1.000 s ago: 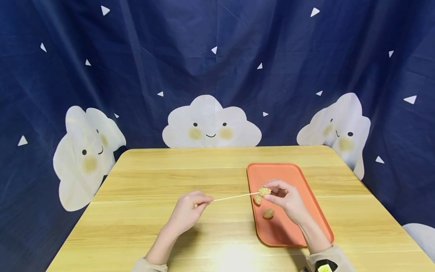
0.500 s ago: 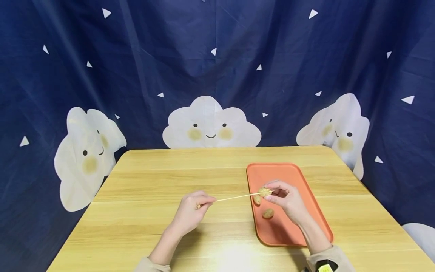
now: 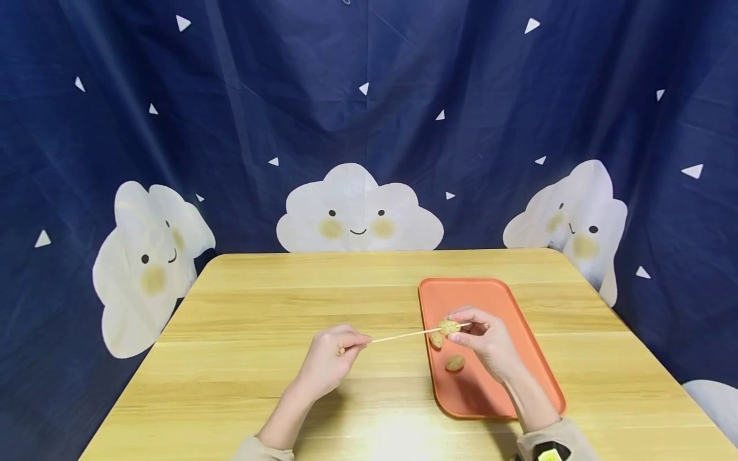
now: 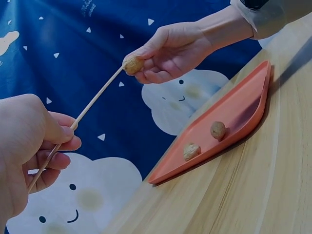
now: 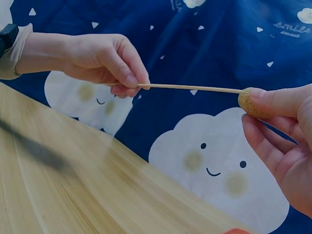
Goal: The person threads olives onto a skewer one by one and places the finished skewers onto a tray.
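My left hand (image 3: pixel 328 358) pinches a thin wooden skewer (image 3: pixel 403 336) between thumb and fingers, its rear part running back under the palm in the left wrist view. The skewer points right into a small tan oval ball with a rough, wrinkled skin (image 4: pixel 133 65). Between thumb and fingertips my right hand (image 3: pixel 489 339) grips that ball, held up above the orange tray (image 3: pixel 461 291). In the head view a short pale length of skewer shows past the ball's right side. Two similar balls, one lighter (image 4: pixel 191 151) and one browner (image 4: pixel 218 130), lie in the tray.
The tray has a low raised rim and lies on the right part of a wooden table (image 3: pixel 259 301). Behind the table hangs a dark blue curtain (image 3: pixel 323 77) with white clouds and triangles. A watch (image 3: pixel 549 451) sits at the right sleeve.
My left hand has moved slightly right, pushing the skewer along. The skewer's end has come out on the right side of the ball. My right hand has stayed nearly still.
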The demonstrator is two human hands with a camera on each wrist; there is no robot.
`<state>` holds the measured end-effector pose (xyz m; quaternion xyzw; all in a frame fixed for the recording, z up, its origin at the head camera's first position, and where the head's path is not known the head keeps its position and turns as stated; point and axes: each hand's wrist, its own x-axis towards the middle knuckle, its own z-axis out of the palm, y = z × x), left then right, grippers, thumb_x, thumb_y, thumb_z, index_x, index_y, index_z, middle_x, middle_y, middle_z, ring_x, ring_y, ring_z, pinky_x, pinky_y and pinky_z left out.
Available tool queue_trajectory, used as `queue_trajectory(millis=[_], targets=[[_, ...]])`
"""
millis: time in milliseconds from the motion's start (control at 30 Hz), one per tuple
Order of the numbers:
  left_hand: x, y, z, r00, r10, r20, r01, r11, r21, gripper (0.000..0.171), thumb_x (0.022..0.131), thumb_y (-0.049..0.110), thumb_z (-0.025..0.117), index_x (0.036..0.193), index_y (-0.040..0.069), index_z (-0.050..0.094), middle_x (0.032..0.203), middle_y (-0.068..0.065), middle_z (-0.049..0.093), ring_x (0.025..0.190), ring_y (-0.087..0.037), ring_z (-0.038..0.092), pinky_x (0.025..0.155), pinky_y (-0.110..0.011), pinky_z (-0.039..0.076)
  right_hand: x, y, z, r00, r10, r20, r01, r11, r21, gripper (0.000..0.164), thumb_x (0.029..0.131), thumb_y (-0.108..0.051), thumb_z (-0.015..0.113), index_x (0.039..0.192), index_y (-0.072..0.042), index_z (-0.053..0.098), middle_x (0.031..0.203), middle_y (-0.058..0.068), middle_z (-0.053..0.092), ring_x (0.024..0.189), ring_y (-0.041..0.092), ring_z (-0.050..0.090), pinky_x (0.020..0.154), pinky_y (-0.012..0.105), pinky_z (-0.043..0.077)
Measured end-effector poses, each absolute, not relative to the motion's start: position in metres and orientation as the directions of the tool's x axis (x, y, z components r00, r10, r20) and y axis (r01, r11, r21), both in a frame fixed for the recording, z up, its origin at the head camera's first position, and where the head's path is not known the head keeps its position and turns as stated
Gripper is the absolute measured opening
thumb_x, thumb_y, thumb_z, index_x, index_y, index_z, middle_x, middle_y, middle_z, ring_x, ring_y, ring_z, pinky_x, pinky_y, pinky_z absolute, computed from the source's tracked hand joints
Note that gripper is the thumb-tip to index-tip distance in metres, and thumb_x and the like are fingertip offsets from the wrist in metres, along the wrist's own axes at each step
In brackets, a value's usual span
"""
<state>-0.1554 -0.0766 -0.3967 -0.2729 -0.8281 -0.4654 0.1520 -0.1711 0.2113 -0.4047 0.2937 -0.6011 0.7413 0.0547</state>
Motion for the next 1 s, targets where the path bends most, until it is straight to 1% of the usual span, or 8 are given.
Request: queue_trajectory(millis=[133,333,433,567,700,867,1000], targets=[[-0.1547,-0.0751,-0.3974,-0.818,0.31,0.485,0.575,0.421,0.701,0.017,0.078,-0.008,0.066,0.089,0.002,0.073,0.082,0.004,0.067,0.07,-0.008,0.057,0.06,-0.022,0.047,-0.1722,0.211,-0.4069,-0.822,-0.283,0.495,-0.416,-0.296,-0.86,0.038,0.077,0.021,0.057,0.1,-0.008,0.067,0.102,0.001,0.063,0.088,0.011,0.061,0.074,0.022,0.05],[-0.1559,-0.0715,-0.3975,-0.818,0.304,0.489,0.576,0.42,0.702,0.018,0.078,-0.008,0.066,0.088,0.004,0.074,0.083,0.002,0.068,0.072,-0.009,0.059,0.061,-0.022,0.048,-0.1723,0.2112,-0.4081,-0.796,-0.289,0.532,-0.428,-0.351,-0.833,0.037,0.079,0.02,0.056,0.105,-0.005,0.066,0.105,0.003,0.062,0.089,0.013,0.06,0.074,0.023,0.05],[-0.1567,-0.0707,-0.3979,-0.817,0.303,0.491,0.577,0.423,0.699,0.018,0.078,-0.009,0.066,0.088,0.004,0.074,0.082,0.003,0.067,0.072,-0.009,0.059,0.061,-0.022,0.047,-0.1722,0.2104,-0.4084,-0.811,-0.271,0.518,-0.434,-0.316,-0.844,0.038,0.078,0.02,0.057,0.103,-0.006,0.067,0.103,0.002,0.063,0.087,0.012,0.06,0.073,0.023,0.05],[-0.1579,-0.0705,-0.3995,-0.817,0.309,0.487,0.577,0.424,0.698,0.017,0.078,-0.008,0.066,0.088,0.003,0.074,0.082,0.004,0.067,0.071,-0.007,0.058,0.06,-0.021,0.048,-0.1716,0.209,-0.4084,-0.836,-0.244,0.491,-0.444,-0.224,-0.868,0.038,0.076,0.018,0.061,0.101,-0.009,0.068,0.102,0.0,0.064,0.083,0.011,0.061,0.07,0.021,0.049],[-0.159,-0.0708,-0.4008,-0.807,0.335,0.486,0.589,0.418,0.691,0.015,0.079,-0.006,0.066,0.09,0.003,0.073,0.082,0.001,0.067,0.07,-0.006,0.057,0.061,-0.021,0.048,-0.1709,0.2097,-0.4081,-0.854,-0.23,0.466,-0.431,-0.188,-0.882,0.038,0.076,0.017,0.062,0.101,-0.011,0.068,0.102,-0.002,0.064,0.081,0.01,0.06,0.069,0.021,0.049],[-0.1597,-0.0725,-0.4005,-0.812,0.363,0.457,0.582,0.444,0.682,0.014,0.082,0.001,0.066,0.093,0.006,0.073,0.085,0.002,0.067,0.072,-0.006,0.055,0.064,-0.022,0.048,-0.1706,0.213,-0.4078,-0.86,-0.221,0.459,-0.427,-0.18,-0.886,0.038,0.077,0.017,0.061,0.102,-0.01,0.068,0.099,-0.003,0.064,0.079,0.009,0.059,0.069,0.022,0.05],[-0.1602,-0.0759,-0.4001,-0.841,0.359,0.404,0.538,0.475,0.697,0.013,0.084,0.005,0.066,0.094,0.009,0.073,0.088,0.005,0.066,0.074,-0.004,0.055,0.066,-0.023,0.048,-0.1708,0.2181,-0.4078,-0.858,-0.225,0.461,-0.41,-0.241,-0.88,0.033,0.08,0.014,0.06,0.104,-0.007,0.067,0.098,-0.001,0.065,0.08,0.01,0.06,0.071,0.025,0.051]])
